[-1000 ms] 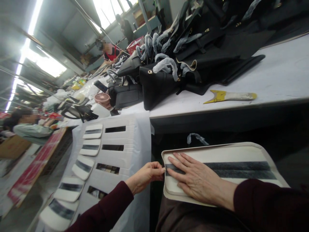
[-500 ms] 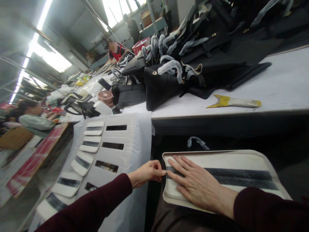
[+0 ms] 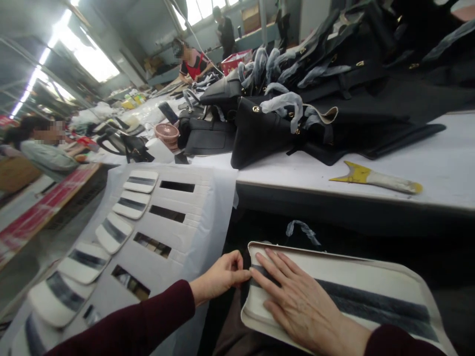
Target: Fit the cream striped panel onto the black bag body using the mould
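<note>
A cream panel with raised edges and a dark strip down its middle, like a bag piece, lies across my lap. My right hand rests flat on its left part, fingers stretched out. At the panel's left edge is my left hand, its thumb and forefinger pinched together where they meet the edge. Whatever is between those fingertips is too small to make out. Left of my hands, several small cream flaps with dark strips lie in a row on a pale slotted board.
Black handbags with plastic-wrapped handles crowd the white table. Near its front edge lies a yellow-ended, fork-tipped tool. A pink fan stands at the left. A person in a red apron and others are further back.
The view has shifted, so the table and bags appear further right, and more of the flaps shows at lower left. My hands keep about the same hold on the panel.
</note>
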Tool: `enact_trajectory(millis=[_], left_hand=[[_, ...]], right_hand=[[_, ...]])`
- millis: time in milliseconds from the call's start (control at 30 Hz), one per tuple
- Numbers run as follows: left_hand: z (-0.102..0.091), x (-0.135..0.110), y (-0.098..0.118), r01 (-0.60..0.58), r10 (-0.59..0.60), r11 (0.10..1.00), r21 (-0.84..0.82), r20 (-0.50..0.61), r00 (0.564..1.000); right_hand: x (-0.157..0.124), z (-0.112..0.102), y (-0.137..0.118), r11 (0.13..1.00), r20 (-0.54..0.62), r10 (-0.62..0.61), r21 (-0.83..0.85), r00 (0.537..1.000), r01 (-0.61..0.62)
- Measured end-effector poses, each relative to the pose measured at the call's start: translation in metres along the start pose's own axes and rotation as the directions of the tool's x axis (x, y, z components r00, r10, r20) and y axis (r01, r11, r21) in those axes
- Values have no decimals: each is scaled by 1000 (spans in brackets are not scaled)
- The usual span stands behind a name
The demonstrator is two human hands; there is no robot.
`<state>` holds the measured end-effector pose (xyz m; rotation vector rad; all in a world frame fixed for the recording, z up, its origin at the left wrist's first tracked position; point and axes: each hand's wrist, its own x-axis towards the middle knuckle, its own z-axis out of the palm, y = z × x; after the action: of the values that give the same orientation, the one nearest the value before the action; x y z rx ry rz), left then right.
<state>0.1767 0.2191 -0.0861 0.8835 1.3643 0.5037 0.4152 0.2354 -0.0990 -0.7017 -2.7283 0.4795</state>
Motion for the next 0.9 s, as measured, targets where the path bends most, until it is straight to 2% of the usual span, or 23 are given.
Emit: enact_trajectory(millis=[167, 300, 400, 533, 667, 767, 833, 900], left_hand=[[4, 0, -14, -183, 185, 983, 33, -76, 980], [12, -4, -20, -274, 296, 952, 135, -189, 936], [16, -3, -30, -325, 348, 937, 132, -234, 908], [21, 0, -42, -369, 385, 923, 110, -287, 877], [25, -1, -47, -403, 415, 909, 108, -330, 848], [28, -6, -45, -428, 430, 900, 86, -343, 835], [31, -10, -41, -457, 449, 887, 62, -342, 826], [33, -13, -39, -487, 471, 872, 47, -345, 812]], right_hand=[[0, -2, -1, 996, 64, -15, -90, 998, 21], [0, -2, -2, 988, 91, -17, -154, 996, 31], [1, -3, -1, 986, 126, -33, -161, 992, 53], [0, -6, 0, 995, 130, -51, -78, 990, 61], [-5, -15, 0, 983, 90, -3, 183, 996, -13], [-8, -22, 2, 882, 104, 103, 451, 989, -139], [-8, -25, 4, 747, 116, 182, 629, 976, -214], [-7, -24, 8, 578, 102, 255, 781, 962, -236]])
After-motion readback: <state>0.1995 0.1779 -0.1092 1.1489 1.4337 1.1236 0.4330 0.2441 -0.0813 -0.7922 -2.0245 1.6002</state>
